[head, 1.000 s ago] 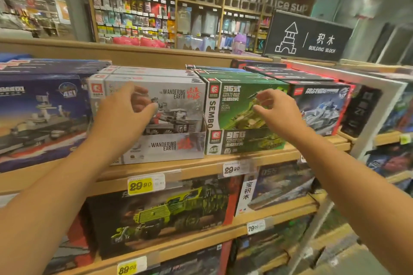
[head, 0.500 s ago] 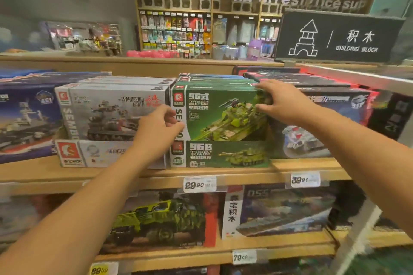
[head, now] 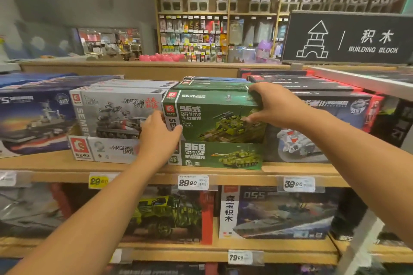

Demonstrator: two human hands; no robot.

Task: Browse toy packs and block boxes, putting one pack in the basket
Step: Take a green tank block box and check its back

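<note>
Green cardboard tank block box [head: 214, 116]: long axis runs left-right, front toward me.
My left hand [head: 157, 138] grips its left end; my right hand [head: 271, 105] pinches its top-right corner.

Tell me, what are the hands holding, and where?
Both hold the green tank box: left hand grips its left end, right hand grips its top right corner.

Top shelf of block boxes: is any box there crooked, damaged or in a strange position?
No damage shows. Only the green tank box stands out: it juts forward of the grey box beside it, because the left hand and right hand grip its two ends.
</note>
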